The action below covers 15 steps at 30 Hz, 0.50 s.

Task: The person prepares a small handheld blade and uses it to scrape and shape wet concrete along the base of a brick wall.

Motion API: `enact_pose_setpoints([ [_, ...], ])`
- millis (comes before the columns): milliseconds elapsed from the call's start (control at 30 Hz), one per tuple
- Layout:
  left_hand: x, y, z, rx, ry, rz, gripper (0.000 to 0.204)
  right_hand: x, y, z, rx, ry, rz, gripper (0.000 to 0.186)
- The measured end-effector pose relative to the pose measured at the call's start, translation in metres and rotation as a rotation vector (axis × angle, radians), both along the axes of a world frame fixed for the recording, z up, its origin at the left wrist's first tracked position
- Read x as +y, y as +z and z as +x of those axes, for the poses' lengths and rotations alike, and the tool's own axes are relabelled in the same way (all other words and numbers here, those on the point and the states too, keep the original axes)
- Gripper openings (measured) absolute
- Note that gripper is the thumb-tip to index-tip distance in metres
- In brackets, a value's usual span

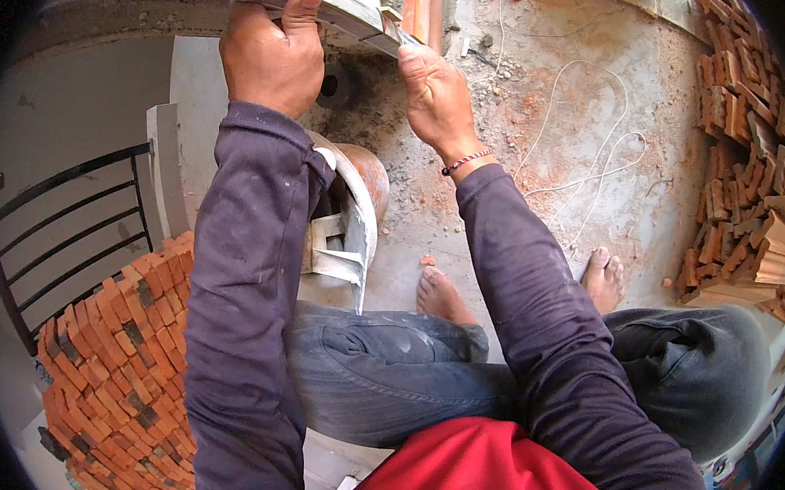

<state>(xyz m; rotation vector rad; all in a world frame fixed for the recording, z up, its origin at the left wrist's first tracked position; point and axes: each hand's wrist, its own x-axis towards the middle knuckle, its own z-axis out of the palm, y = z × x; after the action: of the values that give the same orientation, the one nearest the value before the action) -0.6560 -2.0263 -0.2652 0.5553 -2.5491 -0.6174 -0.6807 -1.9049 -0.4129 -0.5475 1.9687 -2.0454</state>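
Note:
At the top of the head view, my left hand (272, 60) is closed around the edge of a long, pale, straight board (351, 18), its thumb lying over the top. My right hand (437, 101) is a little to the right, beside the board's lower edge. Its thumb and fingers pinch a small, thin, light-coloured piece (405, 37) against the board; what kind of thing it is I cannot make out. Just beyond it, an orange-brown pipe-like post (424, 6) runs toward the top edge. My left fingertips are hidden behind the board.
Stacked red bricks (128, 373) stand at left by a black metal railing (73, 233); more bricks (748, 129) are piled at right. A curved white frame (367, 201) stands by my left forearm. White cord (579, 182) loops across the dusty floor near my bare feet.

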Motion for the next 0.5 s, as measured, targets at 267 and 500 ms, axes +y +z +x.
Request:
enact_pose_setpoints([
  [267,-0.0066,-0.0017,0.0019,-0.101,0.031,-0.051,0.060,-0.0053,0.0051,-0.0086,-0.020,0.042,-0.007,0.055],
  [500,-0.0066,-0.0066,0.0016,-0.013,-0.001,-0.014,0.063,-0.0072,0.0020,-0.0106,0.008,0.062,0.004,0.057],
])
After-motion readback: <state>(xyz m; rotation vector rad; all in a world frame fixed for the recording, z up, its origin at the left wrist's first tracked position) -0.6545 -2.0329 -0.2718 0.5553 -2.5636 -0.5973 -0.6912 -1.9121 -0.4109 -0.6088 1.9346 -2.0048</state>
